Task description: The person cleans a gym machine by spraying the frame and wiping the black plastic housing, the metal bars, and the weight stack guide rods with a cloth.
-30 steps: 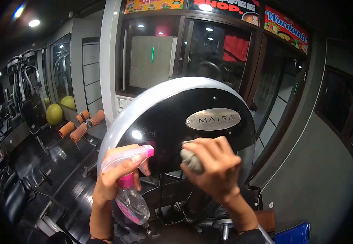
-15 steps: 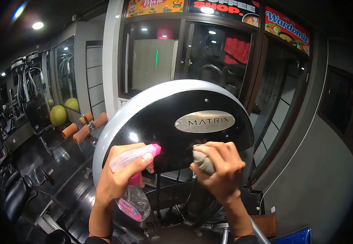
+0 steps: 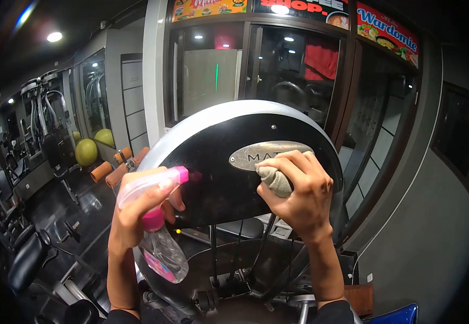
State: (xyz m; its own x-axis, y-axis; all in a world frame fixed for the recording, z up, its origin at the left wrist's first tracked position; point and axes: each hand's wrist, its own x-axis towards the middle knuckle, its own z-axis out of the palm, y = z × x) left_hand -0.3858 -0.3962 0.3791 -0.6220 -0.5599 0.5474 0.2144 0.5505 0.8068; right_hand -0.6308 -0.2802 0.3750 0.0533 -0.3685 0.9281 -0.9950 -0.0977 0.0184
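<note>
My left hand (image 3: 129,208) is wrapped round the neck of a clear spray bottle (image 3: 164,254) with a pink collar and pink nozzle. The nozzle points right, towards the black panel (image 3: 207,189) of a gym machine with a rounded silver rim (image 3: 229,109). In my right hand (image 3: 302,189) is a bunched grey-green cloth (image 3: 275,181), close over the panel's right half. That hand overlaps the lower right of an oval metal MATRIX badge (image 3: 245,155), hiding some of its letters.
Behind the machine stand dark-framed windows (image 3: 213,75) under colourful signs (image 3: 388,33). To the left are rolled orange mats (image 3: 105,170), a yellow-green exercise ball (image 3: 86,152) and a black padded bench (image 3: 29,264). A blue pad (image 3: 399,315) shows at the bottom right.
My left hand has moved left and up with the spray bottle. My right hand has risen with the cloth and now covers part of the badge. The view has shifted slightly.
</note>
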